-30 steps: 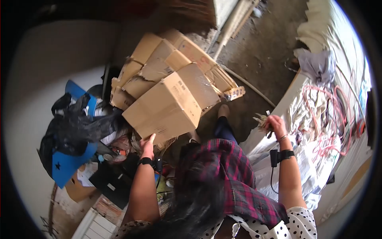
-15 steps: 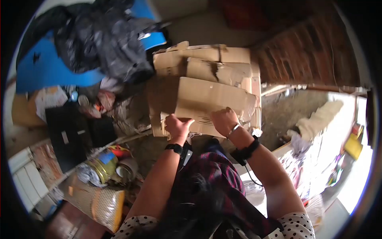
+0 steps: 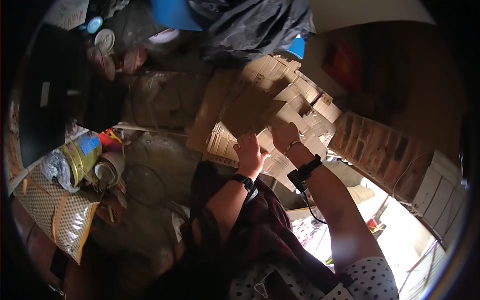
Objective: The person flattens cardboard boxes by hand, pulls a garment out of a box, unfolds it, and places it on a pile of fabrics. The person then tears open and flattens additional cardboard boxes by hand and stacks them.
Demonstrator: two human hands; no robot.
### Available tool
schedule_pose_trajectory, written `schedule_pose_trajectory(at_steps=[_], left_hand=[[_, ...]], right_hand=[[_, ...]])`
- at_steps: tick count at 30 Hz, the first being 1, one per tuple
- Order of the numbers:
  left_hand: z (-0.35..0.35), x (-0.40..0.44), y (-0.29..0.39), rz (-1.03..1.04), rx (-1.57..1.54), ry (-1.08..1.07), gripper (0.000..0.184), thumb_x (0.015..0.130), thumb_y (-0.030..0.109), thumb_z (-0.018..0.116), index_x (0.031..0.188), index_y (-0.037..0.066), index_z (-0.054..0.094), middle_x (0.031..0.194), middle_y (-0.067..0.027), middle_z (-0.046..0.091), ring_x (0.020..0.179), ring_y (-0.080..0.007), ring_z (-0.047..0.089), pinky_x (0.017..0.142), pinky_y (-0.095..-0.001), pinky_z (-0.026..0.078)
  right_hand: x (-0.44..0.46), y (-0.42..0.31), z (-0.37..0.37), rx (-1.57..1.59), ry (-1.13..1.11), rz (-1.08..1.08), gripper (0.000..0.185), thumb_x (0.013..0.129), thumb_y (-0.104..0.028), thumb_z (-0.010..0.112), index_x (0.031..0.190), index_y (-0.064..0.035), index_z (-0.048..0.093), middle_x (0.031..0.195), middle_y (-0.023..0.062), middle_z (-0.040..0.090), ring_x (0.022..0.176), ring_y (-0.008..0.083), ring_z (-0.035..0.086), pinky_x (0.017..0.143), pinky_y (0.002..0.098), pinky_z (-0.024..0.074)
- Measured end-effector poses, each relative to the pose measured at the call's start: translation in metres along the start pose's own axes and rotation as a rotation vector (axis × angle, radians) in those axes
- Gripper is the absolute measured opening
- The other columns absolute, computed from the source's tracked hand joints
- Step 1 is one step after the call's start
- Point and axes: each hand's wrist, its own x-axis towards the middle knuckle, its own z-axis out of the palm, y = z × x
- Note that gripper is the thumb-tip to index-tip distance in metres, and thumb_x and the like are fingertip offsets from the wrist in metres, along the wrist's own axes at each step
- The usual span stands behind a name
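A pile of flattened cardboard (image 3: pixel 250 107) lies in the middle of the view, partly in shadow. My left hand (image 3: pixel 250 154) rests on the near part of the pile, its fingers apart. Just right of it, my right hand (image 3: pixel 286 137) is closed at a cardboard piece (image 3: pixel 290 117); what its fingers hold is hidden. Both wrists carry black straps with small devices, and the right one also has a bracelet.
A black plastic bag (image 3: pixel 260 25) lies beyond the pile. At the left are a yellow tin (image 3: pixel 77 162), a checkered packet (image 3: pixel 60 210) and a black panel (image 3: pixel 42 95). A brick wall (image 3: pixel 375 150) stands at the right.
The view has swung round. My right hand came from the right side to the cardboard, near my left hand. The box-shaped piece seen earlier now lies flat among the others, partly covered.
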Motion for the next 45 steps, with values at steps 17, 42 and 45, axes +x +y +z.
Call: schedule_pose_trajectory(at_steps=[17,42,45], left_hand=[[0.020,-0.004,-0.018,-0.099,-0.049,0.005,0.084,0.049,0.040,0.086,0.118,0.009,0.049,0.111,-0.0130,0.048,0.107,-0.0319,0.048,0.086,-0.0495,0.037],[0.003,0.024,-0.008,-0.315,0.000,-0.311,0.105,0.049,0.050,0.085,0.138,0.020,0.037,0.130,-0.0106,0.043,0.125,-0.0319,0.038,0.098,-0.0543,0.029],[0.002,0.023,-0.008,-0.311,-0.012,-0.315,0.104,0.050,0.049,0.085,0.137,0.018,0.038,0.129,-0.0111,0.043,0.125,-0.0324,0.038,0.098,-0.0593,0.028]], right_hand=[[0.012,-0.008,0.020,-0.015,-0.071,-0.055,0.026,0.086,-0.019,0.045,0.091,-0.0070,0.068,0.085,0.0157,0.068,0.081,0.0299,0.067,0.066,0.0428,0.0530],[-0.105,0.092,0.118,-0.060,-0.575,-0.039,0.027,0.083,-0.015,0.047,0.092,-0.0071,0.071,0.098,0.0149,0.068,0.091,0.0277,0.067,0.075,0.0403,0.0529],[-0.046,0.068,0.098,-0.094,-0.459,-0.179,0.028,0.082,-0.016,0.048,0.094,-0.0078,0.071,0.098,0.0150,0.068,0.092,0.0276,0.067,0.076,0.0390,0.0525]])
